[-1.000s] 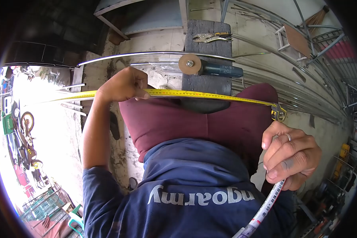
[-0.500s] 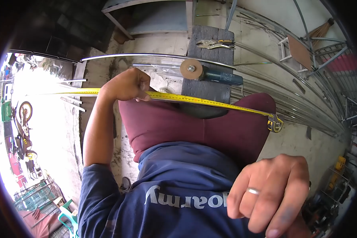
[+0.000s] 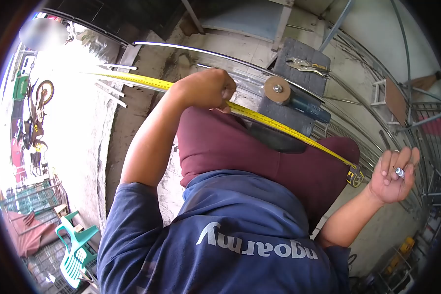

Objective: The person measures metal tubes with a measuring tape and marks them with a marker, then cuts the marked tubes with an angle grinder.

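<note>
Tape measure [image 3: 289,131] stretches across the thighs [image 3: 245,152]; left hand [image 3: 206,90] pinches its blade [image 3: 154,82]. I judge this blade light, springy, easily bent, so I would hold it flat between 2 fingers. Right hand [image 3: 394,177] has fingers closed around a marker [image 3: 400,172].

You are wearing a navy T-shirt [image 3: 220,201], its cloth gathered in soft, loose folds at your waist. Across your chest runs pale grey lettering [image 3: 250,246], upside down from where you look, reading "ngoarmy" in rounded lower-case letters. Your left sleeve [image 3: 132,210] is short, plain navy, with a straight hem above the elbow, and your left arm [image 3: 149,142] is bare below it. Your right sleeve [image 3: 339,259] is the same navy. Your bottoms [image 3: 230,147] are plain maroon; where their legs end is hidden.
</note>
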### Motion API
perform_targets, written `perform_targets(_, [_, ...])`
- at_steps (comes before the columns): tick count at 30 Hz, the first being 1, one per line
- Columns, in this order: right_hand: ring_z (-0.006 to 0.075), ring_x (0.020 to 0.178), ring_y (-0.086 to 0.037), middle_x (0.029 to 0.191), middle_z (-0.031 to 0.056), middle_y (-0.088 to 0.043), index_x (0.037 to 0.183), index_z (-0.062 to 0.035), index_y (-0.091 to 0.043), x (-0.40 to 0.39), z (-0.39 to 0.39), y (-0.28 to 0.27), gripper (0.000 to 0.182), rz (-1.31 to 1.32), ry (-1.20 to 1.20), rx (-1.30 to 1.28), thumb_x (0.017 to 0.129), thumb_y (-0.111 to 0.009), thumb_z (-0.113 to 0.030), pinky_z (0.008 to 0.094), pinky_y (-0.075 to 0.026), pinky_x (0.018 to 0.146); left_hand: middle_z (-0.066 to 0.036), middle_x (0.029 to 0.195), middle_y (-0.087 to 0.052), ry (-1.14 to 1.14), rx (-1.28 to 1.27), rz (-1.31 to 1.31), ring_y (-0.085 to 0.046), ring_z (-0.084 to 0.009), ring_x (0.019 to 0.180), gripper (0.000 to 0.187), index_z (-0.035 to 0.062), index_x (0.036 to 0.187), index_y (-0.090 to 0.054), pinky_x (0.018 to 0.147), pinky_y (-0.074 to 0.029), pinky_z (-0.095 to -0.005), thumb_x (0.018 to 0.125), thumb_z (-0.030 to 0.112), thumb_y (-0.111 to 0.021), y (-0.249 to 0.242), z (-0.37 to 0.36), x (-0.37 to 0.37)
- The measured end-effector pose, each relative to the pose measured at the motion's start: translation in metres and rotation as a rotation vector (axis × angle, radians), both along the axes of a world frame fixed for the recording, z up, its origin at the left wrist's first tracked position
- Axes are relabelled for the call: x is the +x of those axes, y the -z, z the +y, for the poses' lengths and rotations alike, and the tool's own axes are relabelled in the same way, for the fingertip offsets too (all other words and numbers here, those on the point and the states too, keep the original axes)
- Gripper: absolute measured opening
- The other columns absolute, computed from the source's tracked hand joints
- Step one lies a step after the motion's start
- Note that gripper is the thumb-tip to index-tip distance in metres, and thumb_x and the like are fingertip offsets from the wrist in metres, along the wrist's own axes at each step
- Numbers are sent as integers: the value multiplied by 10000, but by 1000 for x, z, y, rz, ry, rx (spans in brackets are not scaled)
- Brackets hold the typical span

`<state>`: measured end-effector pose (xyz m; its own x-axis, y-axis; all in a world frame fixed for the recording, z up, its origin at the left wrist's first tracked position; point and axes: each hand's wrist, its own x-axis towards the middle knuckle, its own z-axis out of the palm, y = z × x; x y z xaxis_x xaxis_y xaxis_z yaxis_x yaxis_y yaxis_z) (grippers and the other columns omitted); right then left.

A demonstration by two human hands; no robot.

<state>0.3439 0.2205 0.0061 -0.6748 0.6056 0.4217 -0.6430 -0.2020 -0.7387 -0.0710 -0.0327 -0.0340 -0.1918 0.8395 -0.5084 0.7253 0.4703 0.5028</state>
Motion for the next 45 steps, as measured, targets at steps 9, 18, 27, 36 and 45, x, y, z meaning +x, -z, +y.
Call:
perform_targets(9, [190,860,-693,1076,161,-723,1131,25,-702,-103,-105,51,217,-546,-193,271,1035,-809,-137,320,-583,785,-120,838,-815,137,-97,-45,-819,-280,855,256,47,926,-803,767,-622,-438,800,227,-936,3,9,-7])
perform_targets(18, [184,736,-704,859,109,-733,942,-27,-661,-175,-148,132,174,-525,-161,593,921,-831,7,330,-558,692,-105,845,-841,119,-22,77,-823,-247,821,258,8,938,-864,753,-641,-407,866,248,-926,8,5,-2])
perform_targets(27, [118,689,-609,863,80,-717,962,-24,-646,-174,-142,145,172,-461,-103,515,955,-818,-10,290,-502,649,-79,816,-827,109,-75,46,-818,-238,830,240,74,959,-877,746,-628,-402,779,221,-934,10,11,-8])
perform_targets(36, [49,694,-541,889,11,-673,984,-43,-642,-176,-143,146,197,-480,-92,420,922,-807,46,257,-467,635,-109,872,-833,115,-33,84,-815,-286,866,244,69,950,-874,786,-629,-425,766,217,-934,8,11,-7])
perform_targets(45, [42,666,-519,875,15,-686,930,-49,-649,-173,-138,141,218,-480,0,483,871,-818,76,247,-428,596,-129,873,-820,-53,-77,9,-792,-294,847,239,38,957,-859,801,-612,-414,764,157,-934,2,8,-4])
